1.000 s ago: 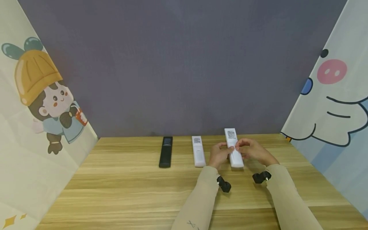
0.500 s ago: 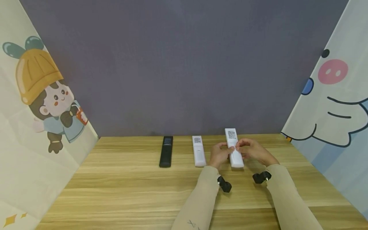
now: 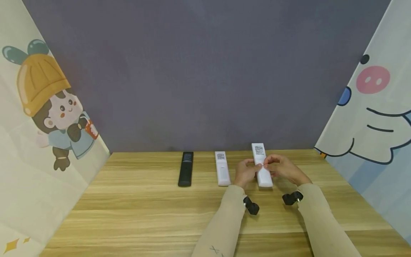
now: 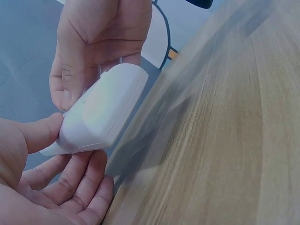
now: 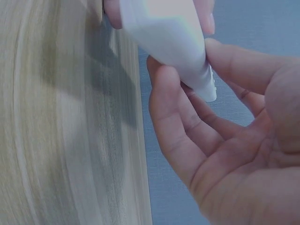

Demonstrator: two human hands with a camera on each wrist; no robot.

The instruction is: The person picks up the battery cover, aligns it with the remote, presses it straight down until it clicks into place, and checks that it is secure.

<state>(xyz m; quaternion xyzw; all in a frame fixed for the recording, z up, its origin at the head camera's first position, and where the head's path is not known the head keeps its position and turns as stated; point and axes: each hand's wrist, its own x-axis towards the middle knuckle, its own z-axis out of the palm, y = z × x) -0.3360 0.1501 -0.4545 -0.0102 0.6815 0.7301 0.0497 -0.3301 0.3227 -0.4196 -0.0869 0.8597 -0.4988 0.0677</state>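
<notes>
Both hands hold a white remote control (image 3: 264, 178) above the right part of the table, its printed label at the far end facing up. My left hand (image 3: 245, 172) grips its left edge, thumb on the upper face and fingers curled beneath, as the left wrist view shows on the remote's near end (image 4: 108, 105). From the other side my right hand (image 3: 284, 168) pinches it, thumb near the middle of the upper face. In the right wrist view, fingers (image 5: 166, 103) bend under the remote (image 5: 173, 37). The two thumb tips almost meet.
Left of the hands a second white remote (image 3: 222, 171) lies label-side up on the wooden table (image 3: 144, 214). Farther left lies a black remote (image 3: 185, 171). A grey partition (image 3: 205, 78) stands behind the table, with cartoon-printed panels on both sides.
Both hands keep the same hold on the white remote, thumbs at the same place. The whole head view shifts only very slightly.
</notes>
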